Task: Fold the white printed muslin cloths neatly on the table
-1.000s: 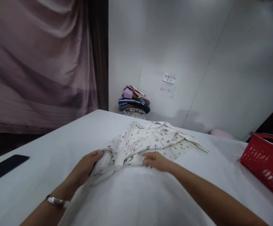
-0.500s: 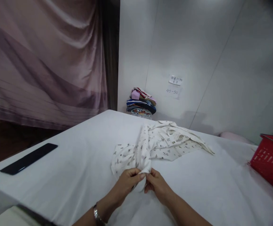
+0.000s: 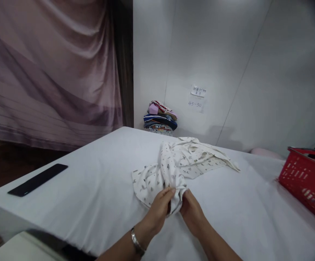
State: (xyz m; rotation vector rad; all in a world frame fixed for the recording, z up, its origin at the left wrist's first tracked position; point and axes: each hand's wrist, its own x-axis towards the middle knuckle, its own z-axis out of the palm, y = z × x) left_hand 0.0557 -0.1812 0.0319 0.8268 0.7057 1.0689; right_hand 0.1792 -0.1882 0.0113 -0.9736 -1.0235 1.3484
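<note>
A white garment with small grey-brown prints (image 3: 186,159) lies bunched and twisted on the table. Its far part spreads toward the back edge and trails to a point on the right; another flap fans out to the left. Its exact kind cannot be made out from the folds. My left hand (image 3: 161,203), with a silver bracelet on the wrist, grips the near gathered end, thumb on top. On the other side of that end, my right hand (image 3: 191,208) has its fingers closed on the fabric, with the fingertips partly hidden by it.
The table (image 3: 92,188) wears a white cover. A long black flat object (image 3: 39,180) lies near its left edge. Folded clothes (image 3: 160,117) are stacked by the wall at the back. A red perforated basket (image 3: 306,181) stands on the right. Handwritten paper notes (image 3: 198,98) hang on the wall.
Both hands have shifted slightly right with the near end of the garment. That end is now spread wider between them, and the hands are a little further apart.
</note>
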